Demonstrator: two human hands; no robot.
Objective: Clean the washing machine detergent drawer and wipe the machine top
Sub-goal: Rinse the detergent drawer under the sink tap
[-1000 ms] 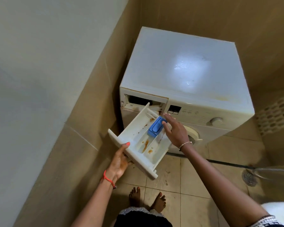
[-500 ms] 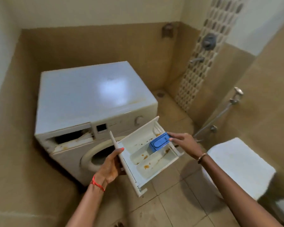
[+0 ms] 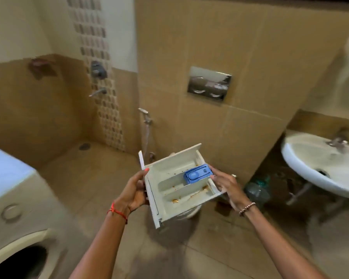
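The white detergent drawer (image 3: 169,188) is out of the machine and held level in mid-air at the centre of the view. Brown stains streak its compartments, and a blue insert (image 3: 197,175) sits at its far right end. My left hand (image 3: 134,191) grips the drawer's front panel on the left. My right hand (image 3: 225,187) holds the right end, beside the blue insert. The washing machine (image 3: 14,202) stands at the far left, with part of its pale top and round door showing.
A white washbasin (image 3: 318,166) with a tap juts out at the right. A toilet (image 3: 189,213) sits under the drawer, below a chrome flush plate (image 3: 209,82). A hand spray (image 3: 146,117) hangs on the wall. A green-capped plastic container (image 3: 257,190) stands under the basin.
The view has swung right, from the machine to the toilet wall and basin. Both hands carried the drawer away from the machine, which has slid to the left edge.
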